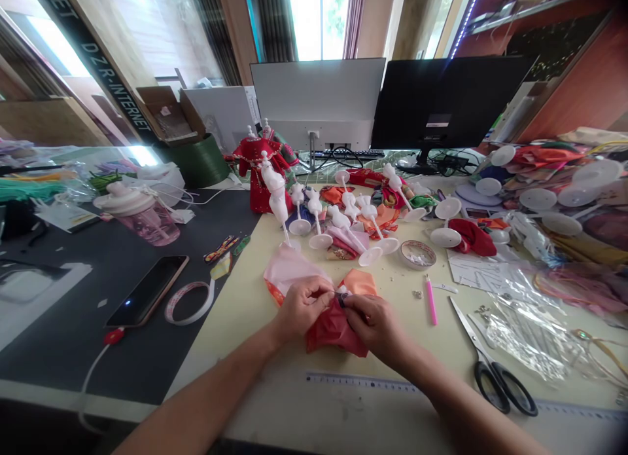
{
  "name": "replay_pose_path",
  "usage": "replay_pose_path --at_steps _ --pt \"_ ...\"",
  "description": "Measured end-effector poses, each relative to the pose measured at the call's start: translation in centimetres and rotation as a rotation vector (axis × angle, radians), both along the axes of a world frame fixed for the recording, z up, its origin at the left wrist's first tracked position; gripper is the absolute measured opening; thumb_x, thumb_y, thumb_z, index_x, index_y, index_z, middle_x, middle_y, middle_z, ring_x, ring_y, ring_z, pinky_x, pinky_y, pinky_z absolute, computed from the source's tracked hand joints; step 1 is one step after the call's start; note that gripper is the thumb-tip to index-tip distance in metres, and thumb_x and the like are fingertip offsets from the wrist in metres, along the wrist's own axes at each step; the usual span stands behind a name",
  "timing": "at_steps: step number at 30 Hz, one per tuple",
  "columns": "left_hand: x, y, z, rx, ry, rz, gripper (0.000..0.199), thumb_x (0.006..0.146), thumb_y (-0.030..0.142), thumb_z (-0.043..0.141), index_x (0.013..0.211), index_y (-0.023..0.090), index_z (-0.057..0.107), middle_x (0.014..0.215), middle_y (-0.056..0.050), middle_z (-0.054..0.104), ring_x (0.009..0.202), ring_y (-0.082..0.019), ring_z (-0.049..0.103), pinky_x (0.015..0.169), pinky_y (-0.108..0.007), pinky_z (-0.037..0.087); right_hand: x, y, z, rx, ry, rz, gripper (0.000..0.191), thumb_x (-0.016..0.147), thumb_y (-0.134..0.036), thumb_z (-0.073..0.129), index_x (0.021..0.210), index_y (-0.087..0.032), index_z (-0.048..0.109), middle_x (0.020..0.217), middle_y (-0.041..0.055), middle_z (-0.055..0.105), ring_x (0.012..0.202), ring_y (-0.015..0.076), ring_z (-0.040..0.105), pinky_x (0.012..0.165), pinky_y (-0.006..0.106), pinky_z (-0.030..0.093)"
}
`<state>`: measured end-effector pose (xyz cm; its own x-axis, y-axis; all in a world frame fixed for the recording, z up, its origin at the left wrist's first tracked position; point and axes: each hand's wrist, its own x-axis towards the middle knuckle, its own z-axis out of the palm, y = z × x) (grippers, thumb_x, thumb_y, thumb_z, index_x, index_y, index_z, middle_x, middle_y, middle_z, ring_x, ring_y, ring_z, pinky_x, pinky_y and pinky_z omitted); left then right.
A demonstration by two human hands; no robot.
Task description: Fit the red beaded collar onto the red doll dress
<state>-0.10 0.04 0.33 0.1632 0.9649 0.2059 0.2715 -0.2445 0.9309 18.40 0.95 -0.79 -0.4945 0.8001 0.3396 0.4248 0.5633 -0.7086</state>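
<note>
My left hand [303,306] and my right hand [373,324] meet over a bundle of gathered cloth [333,327], red below with pale pink and orange panels. Both hands pinch it at the centre. A thin needle [337,292] seems to stick out between my fingers, though it is too fine to be sure. Just beyond the cloth, several white doll mannequins on round stands [320,241] stand among fabric scraps. A finished doll in a red dress [262,170] stands further back. A small dish [417,254] sits up and to the right of my right hand.
Black-handled scissors [498,384], a pink marking pen [431,301], a metal ruler [360,382], and clear plastic bags lie on the cream work surface. A phone [147,291], tape roll [189,303], and pink bottle [142,216] sit left. Monitors stand behind.
</note>
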Motion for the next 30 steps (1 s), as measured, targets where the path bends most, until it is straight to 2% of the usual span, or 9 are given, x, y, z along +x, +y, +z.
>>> replay_pose_path --at_steps 4,8,12,17,20,22,25,27,30 --pt "-0.1 0.1 0.2 -0.219 -0.370 0.258 0.018 0.083 0.033 0.058 0.078 0.016 0.058 0.071 0.001 0.058 0.067 -0.011 0.053 0.064 -0.020 0.044 -0.1 0.2 0.3 -0.116 0.020 -0.035 0.014 0.083 -0.019 0.051 0.078 -0.022 0.064 0.066 0.0013 0.063 0.058 0.0151 0.053 0.056 0.028 0.038" --pt "0.3 0.4 0.9 -0.310 -0.690 0.312 0.026 0.074 0.036 0.066 0.068 0.017 0.049 0.060 0.005 0.050 0.055 -0.009 0.048 0.053 -0.018 0.041 -0.2 0.4 0.8 -0.366 0.116 0.022 0.011 0.084 -0.024 0.052 0.077 -0.020 0.059 0.072 0.0004 0.062 0.065 0.0140 0.053 0.058 0.026 0.040" --pt "-0.6 1.0 2.8 -0.239 -0.789 0.381 0.029 0.073 0.034 0.065 0.065 0.018 0.043 0.057 0.007 0.043 0.049 -0.006 0.042 0.049 -0.016 0.039 0.3 0.7 1.0 -0.530 0.145 0.116 0.008 0.080 -0.018 0.052 0.083 -0.019 0.059 0.074 -0.0011 0.057 0.065 0.0119 0.049 0.056 0.023 0.037" --pt "-3.1 1.6 6.1 -0.021 -0.880 0.525 0.025 0.071 0.027 0.067 0.062 0.017 0.046 0.057 0.007 0.043 0.050 -0.006 0.043 0.050 -0.015 0.037 1.2 1.5 1.3 -0.468 0.154 0.107 0.013 0.082 -0.023 0.053 0.084 -0.019 0.065 0.075 -0.0004 0.059 0.068 0.0132 0.049 0.058 0.025 0.035" --pt "-3.9 1.4 7.6 0.091 -0.780 0.521 0.017 0.072 0.026 0.065 0.066 0.016 0.052 0.060 0.005 0.047 0.052 -0.006 0.044 0.050 -0.015 0.036 1.6 1.8 1.7 -0.535 0.326 0.122 0.020 0.084 -0.032 0.056 0.094 -0.022 0.070 0.075 0.0001 0.063 0.066 0.0136 0.051 0.056 0.025 0.037" --pt "-4.1 1.1 8.2 0.132 -0.704 0.500 0.013 0.072 0.025 0.065 0.070 0.016 0.056 0.061 0.005 0.047 0.053 -0.006 0.045 0.050 -0.015 0.036 2.0 2.0 2.1 -0.601 0.505 0.111 0.021 0.081 -0.035 0.061 0.096 -0.025 0.071 0.079 0.0006 0.067 0.070 0.0150 0.056 0.060 0.026 0.043" --pt "-4.3 0.5 8.3 0.149 -0.658 0.484 0.012 0.073 0.026 0.064 0.072 0.016 0.058 0.060 0.005 0.048 0.056 -0.007 0.048 0.051 -0.016 0.037 2.6 2.3 2.9 -0.678 0.788 0.066 0.021 0.075 -0.035 0.067 0.093 -0.026 0.073 0.089 0.0013 0.071 0.080 0.0171 0.061 0.068 0.027 0.048" --pt "-4.4 0.2 7.7 0.126 -0.694 0.476 0.012 0.073 0.025 0.065 0.070 0.015 0.058 0.062 0.005 0.050 0.057 -0.007 0.049 0.053 -0.016 0.039 3.0 2.4 3.4 -0.742 0.906 0.027 0.017 0.073 -0.035 0.068 0.085 -0.025 0.074 0.079 0.0005 0.071 0.067 0.0144 0.061 0.057 0.024 0.047" --pt "-4.3 0.0 5.9 -0.106 -0.855 0.447 0.014 0.071 0.023 0.067 0.066 0.015 0.056 0.063 0.005 0.054 0.057 -0.006 0.052 0.055 -0.015 0.041 3.2 2.2 3.9 -0.821 0.991 -0.009 0.014 0.070 -0.033 0.069 0.077 -0.022 0.073 0.067 -0.0008 0.068 0.054 0.0112 0.056 0.047 0.021 0.042"
